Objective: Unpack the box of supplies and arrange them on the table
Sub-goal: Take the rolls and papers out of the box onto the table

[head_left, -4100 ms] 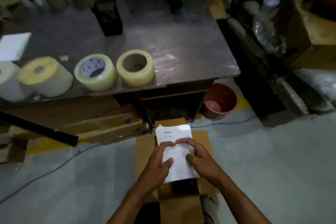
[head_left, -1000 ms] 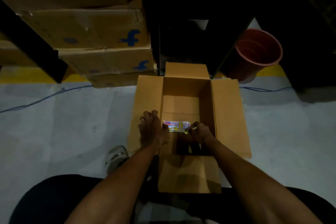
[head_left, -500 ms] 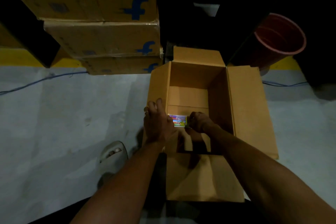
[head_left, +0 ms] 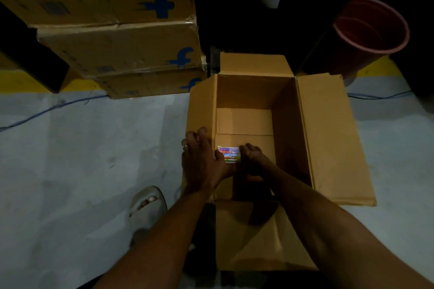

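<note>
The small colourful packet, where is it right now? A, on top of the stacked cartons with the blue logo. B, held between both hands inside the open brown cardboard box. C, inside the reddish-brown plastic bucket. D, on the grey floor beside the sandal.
B: the small colourful packet sits between the left hand and the right hand, low inside the open brown cardboard box.

Both hands [head_left: 225, 159] close together, curled
</note>
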A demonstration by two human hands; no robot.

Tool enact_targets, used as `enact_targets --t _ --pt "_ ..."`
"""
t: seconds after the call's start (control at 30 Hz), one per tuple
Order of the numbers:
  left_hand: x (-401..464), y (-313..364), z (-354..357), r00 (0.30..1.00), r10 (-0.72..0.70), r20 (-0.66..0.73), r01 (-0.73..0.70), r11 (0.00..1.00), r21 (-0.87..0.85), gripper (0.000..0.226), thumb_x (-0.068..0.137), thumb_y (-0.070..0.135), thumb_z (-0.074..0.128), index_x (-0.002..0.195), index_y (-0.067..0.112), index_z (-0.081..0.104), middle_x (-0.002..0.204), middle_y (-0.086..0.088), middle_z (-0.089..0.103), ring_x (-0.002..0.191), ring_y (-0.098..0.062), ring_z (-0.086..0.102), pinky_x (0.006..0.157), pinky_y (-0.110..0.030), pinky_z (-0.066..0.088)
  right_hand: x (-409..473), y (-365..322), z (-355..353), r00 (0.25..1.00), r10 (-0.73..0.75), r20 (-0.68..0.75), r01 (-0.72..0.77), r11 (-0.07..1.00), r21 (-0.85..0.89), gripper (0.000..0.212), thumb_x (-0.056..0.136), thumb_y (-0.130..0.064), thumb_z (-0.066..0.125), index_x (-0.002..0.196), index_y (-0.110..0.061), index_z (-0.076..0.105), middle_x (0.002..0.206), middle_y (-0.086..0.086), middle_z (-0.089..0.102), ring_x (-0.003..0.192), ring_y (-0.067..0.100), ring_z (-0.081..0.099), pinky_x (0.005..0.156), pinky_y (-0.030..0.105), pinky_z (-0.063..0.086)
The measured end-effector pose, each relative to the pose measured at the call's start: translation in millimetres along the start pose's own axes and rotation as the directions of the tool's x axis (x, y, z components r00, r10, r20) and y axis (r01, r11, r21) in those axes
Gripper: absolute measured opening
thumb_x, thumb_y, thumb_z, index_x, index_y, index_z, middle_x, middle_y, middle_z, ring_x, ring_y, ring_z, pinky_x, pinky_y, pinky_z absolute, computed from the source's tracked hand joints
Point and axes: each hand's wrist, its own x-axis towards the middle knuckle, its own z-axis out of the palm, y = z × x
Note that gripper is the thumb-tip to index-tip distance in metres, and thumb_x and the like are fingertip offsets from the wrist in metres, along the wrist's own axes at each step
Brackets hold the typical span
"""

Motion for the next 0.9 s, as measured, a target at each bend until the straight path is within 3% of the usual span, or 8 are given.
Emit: enact_targets --t 0.17,0.37,0.57,0.7,0.77,0.83,0.9 --pt "1.7 -2.6 2.3 0.999 0.031 -0.012 -0.030 0.999 0.035 0.071 0.079 0.037 0.071 0.136 0.017 0.033 0.132 -0.014 0.041 0.112 -0.030 0.050 0.082 -0.040 0.055 -0.8 5.6 6.2 0.998 -0.004 -0.064 0.003 1.000 -0.017 0.080 0.075 -0.038 0.077 0.141 -0.020 0.034 0.143 0.009 0.038 0.133 0.032 0.035 0.108 0.049 0.037" --pt "1.5 -0.5 2.5 1.000 0.018 -0.011 -0.018 0.999 0.031 0.073 0.077 0.036 0.074 0.136 0.013 0.038 0.129 -0.015 0.045 0.111 -0.031 0.052 0.082 -0.043 0.056 5.2 -4.7 -4.7 0.989 0.117 -0.092 -0.138 0.955 -0.263 0.062 0.086 -0.038 0.064 0.138 -0.015 0.040 0.142 0.016 0.039 0.129 0.037 0.031 0.102 0.053 0.034" --pt "1.7 -2.2 1.2 0.999 0.044 -0.005 -0.043 0.998 0.041 0.070 0.079 0.037 0.071 0.136 0.013 0.038 0.128 -0.014 0.045 0.112 -0.030 0.051 0.082 -0.039 0.055 2.5 -4.5 -23.6 0.993 0.105 -0.061 -0.120 0.932 -0.343 0.054 0.081 -0.041 0.070 0.130 -0.024 0.054 0.140 0.011 0.040 0.131 0.036 0.029 0.103 0.055 0.028" --pt "-1.6 -0.4 -11.0 0.996 0.094 0.010 -0.094 0.988 0.121 0.072 0.078 0.043 0.069 0.137 0.014 0.039 0.127 -0.013 0.046 0.110 -0.028 0.051 0.079 -0.036 0.053 -17.3 -4.9 -46.1 0.989 0.095 -0.110 -0.113 0.978 -0.176 0.048 0.082 -0.037 0.070 0.126 -0.021 0.056 0.133 0.011 0.043 0.126 0.034 0.036 0.101 0.051 0.036" --pt "-3.4 -1.5 -20.2 0.992 0.116 0.049 -0.121 0.986 0.118 0.072 0.079 0.043 0.069 0.137 0.016 0.038 0.128 -0.012 0.043 0.112 -0.029 0.050 0.080 -0.038 0.053 -31.0 -4.7 -62.4 0.988 0.079 -0.136 -0.079 0.997 0.009 0.043 0.076 -0.029 0.076 0.115 -0.017 0.061 0.122 0.010 0.054 0.110 0.029 0.053 0.084 0.033 0.047" --pt "-4.8 -1.4 -30.8 0.988 0.092 0.121 -0.102 0.992 0.079 0.069 0.079 0.044 0.068 0.136 0.019 0.036 0.129 -0.010 0.039 0.114 -0.030 0.047 0.084 -0.040 0.051 -47.8 -4.7 -81.2 0.991 0.077 -0.107 -0.060 0.986 0.153 0.039 0.079 -0.022 0.075 0.114 -0.011 0.063 0.116 0.013 0.065 0.102 0.028 0.062 0.071 0.024 0.042" --pt "-8.1 3.4 -45.2 0.982 0.055 0.180 -0.061 0.998 0.029 0.065 0.079 0.043 0.067 0.133 0.024 0.036 0.129 -0.008 0.037 0.117 -0.030 0.044 0.087 -0.041 0.048 -66.1 -6.9 -101.7 0.993 0.098 -0.072 -0.079 0.971 0.228 0.042 0.084 -0.020 0.070 0.123 -0.006 0.060 0.123 0.017 0.063 0.109 0.029 0.061 0.081 0.027 0.045"
